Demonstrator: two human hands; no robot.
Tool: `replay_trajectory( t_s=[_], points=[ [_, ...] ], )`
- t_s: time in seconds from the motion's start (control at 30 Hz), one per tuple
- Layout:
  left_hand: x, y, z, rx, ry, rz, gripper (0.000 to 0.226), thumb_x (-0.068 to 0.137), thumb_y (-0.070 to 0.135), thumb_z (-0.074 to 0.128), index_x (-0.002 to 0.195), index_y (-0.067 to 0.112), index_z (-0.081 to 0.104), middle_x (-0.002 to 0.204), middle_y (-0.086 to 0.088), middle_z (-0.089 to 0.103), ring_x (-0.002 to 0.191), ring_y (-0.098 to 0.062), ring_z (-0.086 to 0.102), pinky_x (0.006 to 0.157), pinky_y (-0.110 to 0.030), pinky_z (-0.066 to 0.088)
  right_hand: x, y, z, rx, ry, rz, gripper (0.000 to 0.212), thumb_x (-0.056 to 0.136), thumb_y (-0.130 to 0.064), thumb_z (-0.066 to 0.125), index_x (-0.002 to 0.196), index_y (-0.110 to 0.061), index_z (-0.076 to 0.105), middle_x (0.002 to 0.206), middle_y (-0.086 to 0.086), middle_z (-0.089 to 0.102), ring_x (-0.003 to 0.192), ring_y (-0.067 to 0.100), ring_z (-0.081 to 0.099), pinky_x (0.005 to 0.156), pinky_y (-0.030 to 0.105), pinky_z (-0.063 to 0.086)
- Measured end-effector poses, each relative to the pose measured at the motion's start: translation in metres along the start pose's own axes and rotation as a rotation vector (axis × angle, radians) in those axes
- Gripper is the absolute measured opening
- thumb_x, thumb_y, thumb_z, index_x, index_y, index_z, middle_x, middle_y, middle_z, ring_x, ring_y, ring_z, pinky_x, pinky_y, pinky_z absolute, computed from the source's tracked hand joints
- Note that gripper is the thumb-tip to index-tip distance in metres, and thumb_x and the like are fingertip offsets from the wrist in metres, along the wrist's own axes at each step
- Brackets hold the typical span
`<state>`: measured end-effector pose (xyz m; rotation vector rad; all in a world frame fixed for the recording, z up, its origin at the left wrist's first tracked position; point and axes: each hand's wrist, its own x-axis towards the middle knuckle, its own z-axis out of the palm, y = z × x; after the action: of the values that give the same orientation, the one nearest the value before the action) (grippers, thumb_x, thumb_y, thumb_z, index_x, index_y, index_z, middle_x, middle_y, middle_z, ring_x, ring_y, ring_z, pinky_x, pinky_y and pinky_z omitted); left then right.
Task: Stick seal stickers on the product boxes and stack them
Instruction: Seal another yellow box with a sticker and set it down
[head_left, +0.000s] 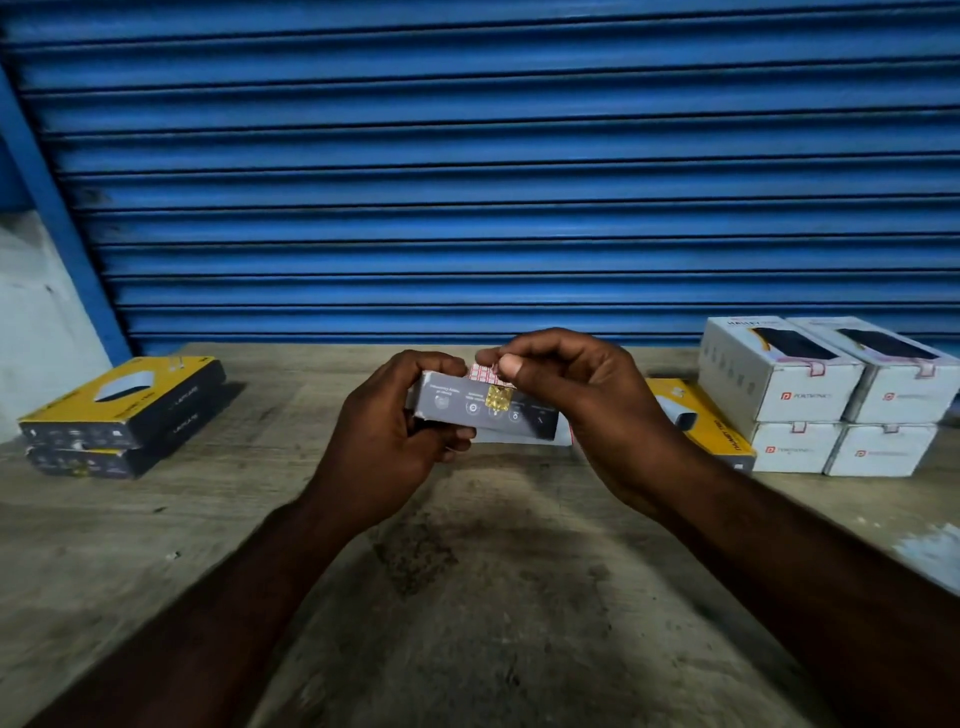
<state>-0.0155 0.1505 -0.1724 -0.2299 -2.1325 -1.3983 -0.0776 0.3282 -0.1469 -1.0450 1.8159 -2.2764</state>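
A grey product box (452, 402) is held above the wooden table, its icon-printed side toward me and a gold sticker on that side. My left hand (395, 431) grips the box's left end. My right hand (566, 395) pinches a red-and-white seal sticker (480, 373) at the box's top edge between thumb and forefinger. Two yellow-and-black boxes (124, 415) lie stacked at the left. Another yellow box (711, 426) lies at the right, partly hidden by my right hand.
White boxes (826, 395) with red seals stand stacked two high at the right of the wooden table (493, 597). A blue roller shutter (493, 182) closes off the far side. A pale scrap (930, 551) lies near the right edge.
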Motion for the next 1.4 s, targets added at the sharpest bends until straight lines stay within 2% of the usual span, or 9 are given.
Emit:
replay_trajectory(
  t_s=[0.1, 0.2, 0.4, 0.53, 0.8, 0.97, 1.1, 1.23, 1.4],
  points=[
    [-0.0005, 0.0003, 0.0015, -0.02, 0.037, 0.002, 0.044, 0.079, -0.013, 0.074, 0.114, 0.011, 0.062, 0.107, -0.006, 0.066, 0.077, -0.009, 0.073, 0.059, -0.02, 0.058, -0.0006, -0.0003, 0.0005, -0.016, 0.007, 0.038, 0.009, 0.086, -0.005, 0.067, 0.09, -0.01, 0.074, 0.111, 0.004, 0.074, 0.109, 0.012, 0.068, 0.093, 0.022, 0.052],
    [-0.0003, -0.001, 0.0024, -0.056, 0.08, 0.001, 0.044, 0.081, -0.014, 0.071, 0.116, 0.01, 0.06, 0.105, -0.008, 0.068, 0.072, -0.016, 0.075, 0.059, -0.022, 0.058, -0.0016, 0.0019, 0.0034, -0.021, 0.017, 0.074, 0.012, 0.088, -0.006, 0.065, 0.089, -0.012, 0.075, 0.117, 0.001, 0.072, 0.117, 0.007, 0.063, 0.097, 0.021, 0.049],
    [-0.0017, -0.0015, 0.0041, -0.007, 0.086, 0.053, 0.046, 0.077, -0.011, 0.076, 0.114, 0.013, 0.061, 0.111, -0.005, 0.065, 0.08, -0.012, 0.073, 0.06, -0.021, 0.058, -0.0014, 0.005, 0.0056, -0.023, 0.038, 0.106, 0.011, 0.088, -0.009, 0.066, 0.093, -0.011, 0.076, 0.121, 0.003, 0.071, 0.117, 0.007, 0.063, 0.102, 0.028, 0.047],
    [-0.0031, -0.0022, 0.0051, 0.006, 0.088, 0.049, 0.046, 0.079, -0.009, 0.075, 0.114, 0.016, 0.061, 0.11, -0.005, 0.066, 0.08, -0.016, 0.074, 0.06, -0.023, 0.059, -0.0031, 0.0049, 0.0085, 0.037, 0.058, 0.121, 0.015, 0.089, -0.009, 0.064, 0.09, -0.015, 0.077, 0.119, 0.0, 0.072, 0.116, 0.011, 0.065, 0.107, 0.035, 0.046],
    [-0.0029, -0.0029, 0.0067, -0.022, 0.093, 0.036, 0.046, 0.081, -0.014, 0.071, 0.115, 0.015, 0.06, 0.107, -0.01, 0.067, 0.074, -0.019, 0.075, 0.06, -0.024, 0.059, -0.0046, 0.0006, 0.009, -0.014, 0.037, 0.107, 0.014, 0.09, -0.008, 0.064, 0.088, -0.013, 0.076, 0.12, 0.002, 0.071, 0.114, 0.009, 0.065, 0.104, 0.029, 0.048],
    [-0.0024, -0.0038, 0.0065, -0.02, 0.086, 0.029, 0.047, 0.082, -0.014, 0.07, 0.115, 0.017, 0.06, 0.107, -0.008, 0.067, 0.075, -0.019, 0.075, 0.06, -0.025, 0.059, -0.0049, 0.0006, 0.0085, -0.061, 0.032, 0.093, 0.013, 0.09, -0.008, 0.064, 0.088, -0.013, 0.076, 0.119, 0.004, 0.071, 0.112, 0.01, 0.066, 0.1, 0.027, 0.049],
    [-0.0027, -0.0044, 0.0061, -0.014, 0.081, 0.036, 0.047, 0.082, -0.013, 0.07, 0.115, 0.018, 0.059, 0.108, -0.008, 0.067, 0.076, -0.02, 0.075, 0.06, -0.025, 0.059, -0.0039, 0.0011, 0.0089, -0.003, 0.042, 0.107, 0.017, 0.091, -0.006, 0.062, 0.086, -0.015, 0.076, 0.116, 0.001, 0.073, 0.109, 0.013, 0.068, 0.098, 0.027, 0.051],
    [-0.0033, -0.0028, 0.0066, -0.007, 0.078, 0.045, 0.048, 0.082, -0.015, 0.068, 0.114, 0.019, 0.059, 0.107, -0.007, 0.067, 0.075, -0.017, 0.075, 0.059, -0.023, 0.058, -0.0037, -0.0004, 0.0096, 0.044, 0.043, 0.122, 0.019, 0.091, -0.005, 0.061, 0.084, -0.015, 0.076, 0.112, -0.002, 0.074, 0.103, 0.011, 0.069, 0.09, 0.019, 0.053],
    [-0.0038, -0.0018, 0.0064, 0.004, 0.076, 0.056, 0.048, 0.082, -0.015, 0.069, 0.113, 0.02, 0.058, 0.109, -0.006, 0.066, 0.075, -0.014, 0.074, 0.059, -0.021, 0.058, -0.004, 0.0008, 0.0083, 0.02, 0.039, 0.109, 0.015, 0.09, -0.006, 0.062, 0.086, -0.013, 0.075, 0.114, 0.001, 0.074, 0.107, 0.012, 0.068, 0.094, 0.022, 0.051]
  ],
)
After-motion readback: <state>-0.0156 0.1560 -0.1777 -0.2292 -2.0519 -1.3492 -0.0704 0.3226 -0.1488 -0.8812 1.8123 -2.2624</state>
